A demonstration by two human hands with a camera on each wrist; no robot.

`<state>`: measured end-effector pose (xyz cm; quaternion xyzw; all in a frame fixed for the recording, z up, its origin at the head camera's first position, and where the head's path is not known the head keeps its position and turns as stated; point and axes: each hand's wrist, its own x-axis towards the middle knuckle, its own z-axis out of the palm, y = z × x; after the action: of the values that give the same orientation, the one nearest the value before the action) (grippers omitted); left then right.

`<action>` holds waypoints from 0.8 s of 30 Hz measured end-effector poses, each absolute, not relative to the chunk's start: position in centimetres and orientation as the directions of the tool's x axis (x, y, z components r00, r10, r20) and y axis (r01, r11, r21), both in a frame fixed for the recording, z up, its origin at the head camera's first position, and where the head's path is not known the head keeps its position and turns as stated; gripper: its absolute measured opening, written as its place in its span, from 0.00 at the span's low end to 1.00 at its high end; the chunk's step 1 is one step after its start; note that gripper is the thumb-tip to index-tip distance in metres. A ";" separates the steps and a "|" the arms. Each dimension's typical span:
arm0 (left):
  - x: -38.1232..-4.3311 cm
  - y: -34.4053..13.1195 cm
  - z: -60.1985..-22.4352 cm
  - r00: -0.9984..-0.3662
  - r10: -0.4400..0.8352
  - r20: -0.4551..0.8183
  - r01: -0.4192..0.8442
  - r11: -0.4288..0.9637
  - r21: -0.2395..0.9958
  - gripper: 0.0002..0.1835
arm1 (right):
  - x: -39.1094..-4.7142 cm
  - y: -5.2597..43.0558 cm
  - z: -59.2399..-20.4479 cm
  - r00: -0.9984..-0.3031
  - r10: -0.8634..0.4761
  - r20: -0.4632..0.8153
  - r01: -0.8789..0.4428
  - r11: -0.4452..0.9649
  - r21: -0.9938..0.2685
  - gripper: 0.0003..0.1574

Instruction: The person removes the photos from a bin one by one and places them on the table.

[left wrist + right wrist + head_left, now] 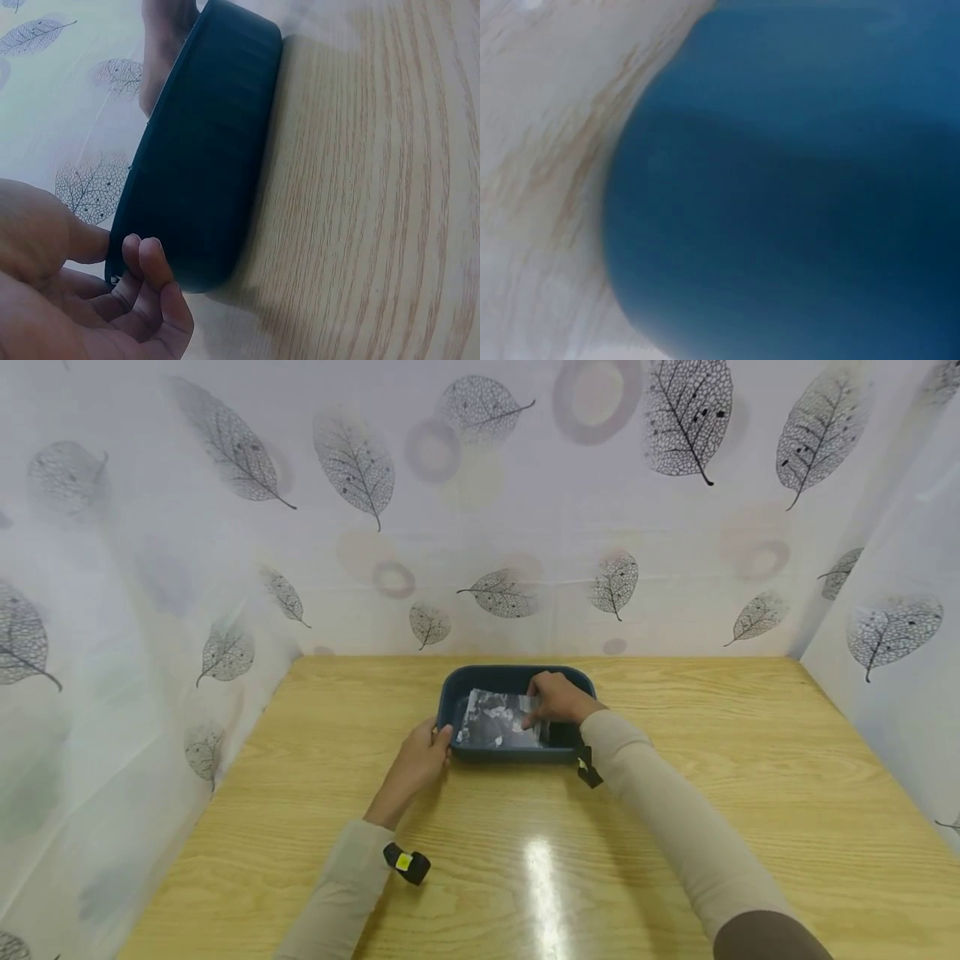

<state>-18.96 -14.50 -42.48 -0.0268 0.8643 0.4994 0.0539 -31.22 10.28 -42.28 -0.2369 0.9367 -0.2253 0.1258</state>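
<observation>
A dark blue plastic basin (517, 756) sits toward the back of the table. My left hand (420, 760) grips its front left corner; in the left wrist view the thumb and fingers of the left hand (97, 300) pinch the rim. Inside the basin lies a clear, shiny plastic bag (495, 720), its contents hard to make out. Reaching over the basin's right side, my right hand (561, 700) pinches the bag's right edge between thumb and fingers. The right wrist view holds only the blurred outer wall of the basin (780, 210), with the hand out of sight.
The wood-grain table (360, 693) runs back to a white curtain (525, 527) printed with grey leaves, which also hangs along both sides. Black bands with a small device (407, 863) circle the wrists over beige sleeves. Light glares on the table's front middle.
</observation>
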 end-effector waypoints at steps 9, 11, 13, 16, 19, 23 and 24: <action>-18.9 -14.4 -42.4 -0.992 0.007 -0.125 -0.105 0.498 0.861 0.17 | -31.0 10.3 -42.0 -0.858 -0.512 -0.045 -0.436 0.771 -0.464 0.29; -18.9 -14.4 -42.4 -0.992 0.003 -0.128 -0.110 0.497 0.861 0.17 | -30.8 10.4 -41.7 -0.855 -0.518 -0.032 -0.439 0.755 -0.486 0.24; -18.9 -14.3 -42.4 -0.992 -0.001 -0.130 -0.113 0.496 0.861 0.16 | -30.7 10.5 -41.3 -0.850 -0.526 -0.020 -0.433 0.722 -0.540 0.22; -18.9 -14.4 -42.4 -0.991 -0.001 -0.132 -0.116 0.491 0.864 0.17 | -30.5 11.0 -40.6 -0.846 -0.533 0.009 -0.423 0.661 -0.619 0.23; -18.9 -14.4 -42.5 -0.991 0.001 -0.134 -0.117 0.482 0.869 0.18 | -30.3 11.7 -39.7 -0.849 -0.527 0.036 -0.409 0.612 -0.676 0.21; -18.8 -14.4 -42.6 -0.991 -0.003 -0.136 -0.121 0.477 0.871 0.19 | -30.2 13.0 -37.9 -0.860 -0.508 0.054 -0.396 0.596 -0.698 0.21; -18.8 -14.4 -42.5 -0.990 -0.005 -0.138 -0.123 0.476 0.871 0.19 | -30.2 13.5 -37.5 -0.863 -0.502 0.057 -0.394 0.599 -0.697 0.20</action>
<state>-18.84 -14.38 -42.54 -0.0374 0.8572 0.5103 0.0580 -30.21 13.47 -37.47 -0.2515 0.8912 -0.3705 0.0727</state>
